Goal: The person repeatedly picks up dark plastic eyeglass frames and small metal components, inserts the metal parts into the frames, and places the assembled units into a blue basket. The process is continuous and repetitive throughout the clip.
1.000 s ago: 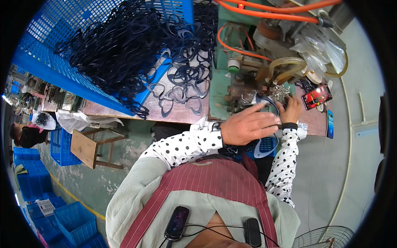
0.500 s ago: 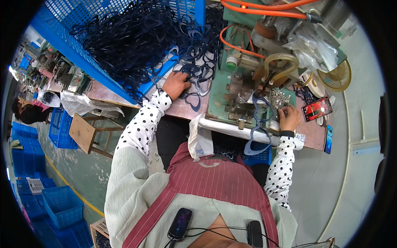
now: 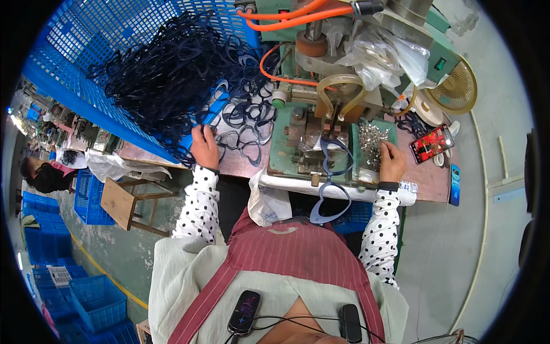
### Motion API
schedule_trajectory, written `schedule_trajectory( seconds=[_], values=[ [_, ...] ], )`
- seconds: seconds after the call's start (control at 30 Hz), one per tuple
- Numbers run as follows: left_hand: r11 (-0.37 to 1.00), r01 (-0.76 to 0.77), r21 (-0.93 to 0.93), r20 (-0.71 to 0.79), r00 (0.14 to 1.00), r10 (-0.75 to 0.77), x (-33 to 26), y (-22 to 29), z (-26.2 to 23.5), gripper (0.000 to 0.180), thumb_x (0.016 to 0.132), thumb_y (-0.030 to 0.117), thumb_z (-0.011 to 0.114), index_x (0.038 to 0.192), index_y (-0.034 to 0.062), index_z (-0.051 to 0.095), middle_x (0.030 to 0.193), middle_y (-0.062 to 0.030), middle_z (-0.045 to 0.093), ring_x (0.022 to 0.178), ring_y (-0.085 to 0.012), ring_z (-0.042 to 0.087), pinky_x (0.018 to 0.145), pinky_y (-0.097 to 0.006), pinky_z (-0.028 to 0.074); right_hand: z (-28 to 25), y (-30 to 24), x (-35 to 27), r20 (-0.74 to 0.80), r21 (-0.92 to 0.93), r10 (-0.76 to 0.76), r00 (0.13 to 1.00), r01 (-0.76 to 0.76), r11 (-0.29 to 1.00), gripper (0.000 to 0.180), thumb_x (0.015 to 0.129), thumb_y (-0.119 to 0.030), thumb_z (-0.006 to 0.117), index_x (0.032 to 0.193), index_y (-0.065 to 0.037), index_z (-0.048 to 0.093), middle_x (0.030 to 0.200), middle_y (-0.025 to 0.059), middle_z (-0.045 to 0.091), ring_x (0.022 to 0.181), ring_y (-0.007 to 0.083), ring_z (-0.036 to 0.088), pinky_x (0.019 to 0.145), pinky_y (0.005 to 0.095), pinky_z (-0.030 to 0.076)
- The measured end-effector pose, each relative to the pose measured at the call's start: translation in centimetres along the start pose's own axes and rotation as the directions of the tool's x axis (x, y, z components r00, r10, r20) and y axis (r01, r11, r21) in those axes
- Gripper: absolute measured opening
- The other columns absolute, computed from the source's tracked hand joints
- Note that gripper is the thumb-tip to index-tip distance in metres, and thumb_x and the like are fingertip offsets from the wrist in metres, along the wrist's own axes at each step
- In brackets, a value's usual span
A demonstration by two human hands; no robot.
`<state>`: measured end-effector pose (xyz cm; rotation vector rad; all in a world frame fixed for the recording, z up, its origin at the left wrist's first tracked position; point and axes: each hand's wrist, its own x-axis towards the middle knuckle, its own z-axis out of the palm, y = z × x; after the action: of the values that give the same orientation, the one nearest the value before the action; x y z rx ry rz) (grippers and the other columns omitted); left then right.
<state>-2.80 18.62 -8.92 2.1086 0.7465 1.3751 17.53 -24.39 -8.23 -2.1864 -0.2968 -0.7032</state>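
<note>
A dark blue looped rubber piece (image 3: pixel 337 192), with heart-shaped openings, hangs from the jaws of a green bench machine (image 3: pixel 295 137) down past the table's front edge. To its right, a heap of small shiny metal parts (image 3: pixel 371 136) lies on the machine's green plate. My right hand (image 3: pixel 393 165) is beside this heap, thumb and forefinger pinched; anything between them is too small to make out. Near the basket's front corner, my left hand (image 3: pixel 205 150) has curled fingers among the loose dark loops (image 3: pixel 234 137); what it grips is hidden.
A big blue basket (image 3: pixel 74 86) full of tangled dark loops tilts at the left. Orange air hoses (image 3: pixel 298 20) cross above the machine. Right of it are a phone (image 3: pixel 431 143) with a lit screen, and a fan (image 3: pixel 455 86). A wooden stool (image 3: pixel 120 200) stands at left.
My left hand has moved left and nearer me, from the loose loops to the basket's corner. My right hand has drawn its fingers into a pinch beside the metal parts. The view has shifted.
</note>
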Motion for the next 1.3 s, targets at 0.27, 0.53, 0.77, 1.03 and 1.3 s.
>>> schedule_trajectory(
  seconds=[0.27,0.53,0.77,1.03,1.3],
  values=[
    [0.962,0.219,-0.162,0.285,0.944,-0.166,0.0,-7.1,5.6,0.028,0.100,0.026,0.046,0.088,0.0021,0.057,0.066,-0.0063,0.063,0.056,-0.0152,0.058,0.058,-0.029,0.045,1.0,0.3,0.1,-0.048,-0.001,0.061,0.997,-0.061,0.998,0.010,0.079,-0.015,0.074,0.089,-0.012,0.075,0.080,0.0098,0.069,0.079,0.0256,0.064,0.071,0.0363,0.051],
    [0.872,0.175,-0.456,0.162,0.980,-0.112,0.4,5.6,4.3,0.015,0.097,0.016,0.056,0.096,0.0005,0.055,0.077,-0.0048,0.062,0.059,-0.0066,0.052,0.054,-0.022,0.042,0.0,-3.6,0.7,0.001,0.243,0.088,0.996,-0.085,0.966,0.014,0.076,-0.007,0.074,0.090,-0.010,0.076,0.084,0.0085,0.070,0.083,0.0219,0.064,0.077,0.0320,0.050],
    [0.732,-0.518,-0.442,0.116,0.776,0.620,0.8,19.1,-0.8,0.025,0.080,-0.007,0.055,0.103,0.0016,0.062,0.088,-0.0112,0.066,0.077,-0.0266,0.062,0.076,-0.038,0.047,-2.0,-15.2,0.0,0.339,0.580,-0.043,0.940,-0.172,0.796,0.017,0.078,0.000,0.068,0.093,-0.004,0.074,0.089,0.0087,0.070,0.088,0.0168,0.060,0.079,0.0280,0.047],
    [0.655,0.233,-0.719,0.412,0.902,0.131,2.9,23.4,-0.6,0.020,0.100,0.015,0.051,0.106,-0.0029,0.060,0.094,-0.0088,0.067,0.081,-0.0152,0.066,0.072,-0.027,0.053,-1.1,-18.1,-0.3,0.388,0.518,0.088,0.917,-0.296,0.802,0.045,0.070,-0.009,0.076,0.108,0.000,0.054,0.078,0.0046,0.069,0.063,0.0106,0.051,0.063,0.0254,0.042],
    [0.731,-0.443,-0.519,0.247,0.741,0.624,2.0,22.0,-1.2,0.022,0.088,0.003,0.060,0.110,-0.0006,0.058,0.096,-0.0125,0.067,0.084,-0.0269,0.065,0.077,-0.036,0.051,-0.6,-17.8,-0.7,0.435,0.672,0.092,0.896,-0.391,0.629,0.053,0.072,-0.004,0.074,0.117,0.001,0.046,0.082,0.0052,0.068,0.070,0.0074,0.050,0.067,0.0221,0.042]
  ],
)
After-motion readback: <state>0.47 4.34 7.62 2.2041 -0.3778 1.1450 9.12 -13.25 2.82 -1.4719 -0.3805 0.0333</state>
